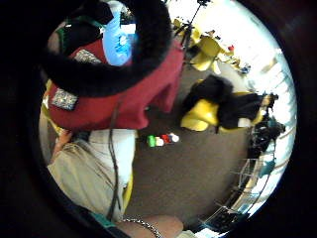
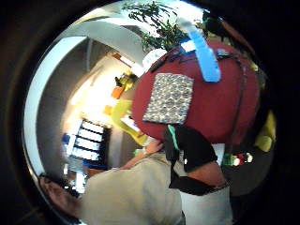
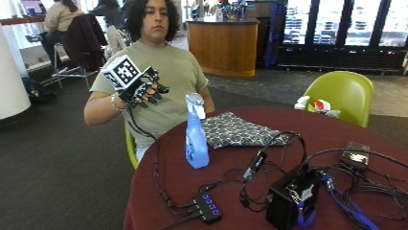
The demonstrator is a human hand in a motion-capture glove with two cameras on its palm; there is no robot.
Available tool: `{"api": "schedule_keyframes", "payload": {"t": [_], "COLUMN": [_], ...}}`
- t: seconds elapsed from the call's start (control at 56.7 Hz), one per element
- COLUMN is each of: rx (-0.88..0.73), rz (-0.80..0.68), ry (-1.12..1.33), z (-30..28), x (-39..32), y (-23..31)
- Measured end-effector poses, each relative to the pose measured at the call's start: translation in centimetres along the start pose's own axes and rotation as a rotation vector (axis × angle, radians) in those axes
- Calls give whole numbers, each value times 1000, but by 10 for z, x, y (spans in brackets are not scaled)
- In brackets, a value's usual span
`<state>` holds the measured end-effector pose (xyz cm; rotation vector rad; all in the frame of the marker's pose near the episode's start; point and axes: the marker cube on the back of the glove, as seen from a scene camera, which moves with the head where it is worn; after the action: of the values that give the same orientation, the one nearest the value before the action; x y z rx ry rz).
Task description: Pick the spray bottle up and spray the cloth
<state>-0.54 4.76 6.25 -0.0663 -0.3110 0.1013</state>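
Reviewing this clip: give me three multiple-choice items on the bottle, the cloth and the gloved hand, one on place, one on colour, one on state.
1. Where does the spray bottle stand?
A. on the table beside the cloth
B. on the green chair
C. in the hand

2. What colour is the bottle?
A. red
B. blue
C. green

3. What is the gloved right hand doing?
A. gripping the bottle
B. pressing the cloth
C. raised off the table, holding nothing

Key: 1 A, it stands upright next to the patterned cloth; 2 B, its body is translucent blue; 3 C, the hand is up at chest height.
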Motion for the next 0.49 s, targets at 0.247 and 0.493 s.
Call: {"api": "schedule_keyframes", "payload": {"t": [0.247,0.493], "rx": [88,296], "rz": [152,191], "ry": [-374,-614], "z": [38,61], "x": [9,21], "y": [-86,-164]}}
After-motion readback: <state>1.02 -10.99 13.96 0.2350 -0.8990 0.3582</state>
